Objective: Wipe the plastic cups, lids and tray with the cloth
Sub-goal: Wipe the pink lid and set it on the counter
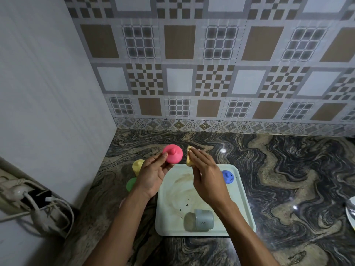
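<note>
My left hand [153,173] holds a pink lid [173,153] with a knob, raised above the counter. My right hand [206,173] grips a yellow cloth [189,158] just right of the lid, a small gap between them. Below both lies a pale green tray [165,208] with brown smears and dark specks. On the tray a grey-blue cup [201,220] lies on its side near the front edge, and a blue lid [228,177] sits at the back right. A yellow cup [137,166] and a green cup [131,184] stand left of the tray, partly hidden by my left hand.
The tray rests on a dark marbled counter [278,179] in a corner, with a white wall on the left and a patterned tiled wall behind. A power strip with plugs and cables [28,198] hangs at the lower left. A white plate's edge [350,214] shows at the far right.
</note>
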